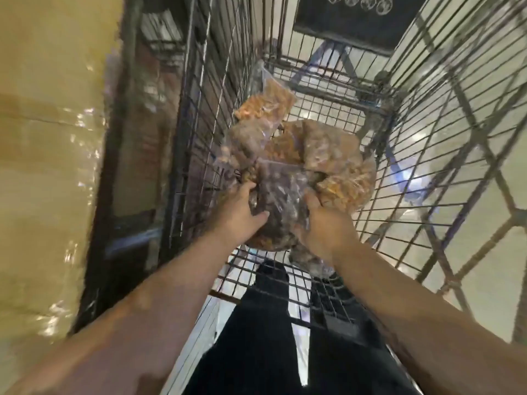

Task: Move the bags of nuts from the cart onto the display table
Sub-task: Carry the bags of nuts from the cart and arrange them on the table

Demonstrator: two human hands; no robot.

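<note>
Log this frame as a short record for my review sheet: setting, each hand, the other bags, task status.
setting: wire cart seen from above; image motion-blurred
left hand: grips the left side of the dark bag
right hand: grips the right side of the same bag
other bags: orange bag at the cart's far end; tan bag to the right; all in one pile
task status: dark bag inside the cart, not yet moved out
</note>
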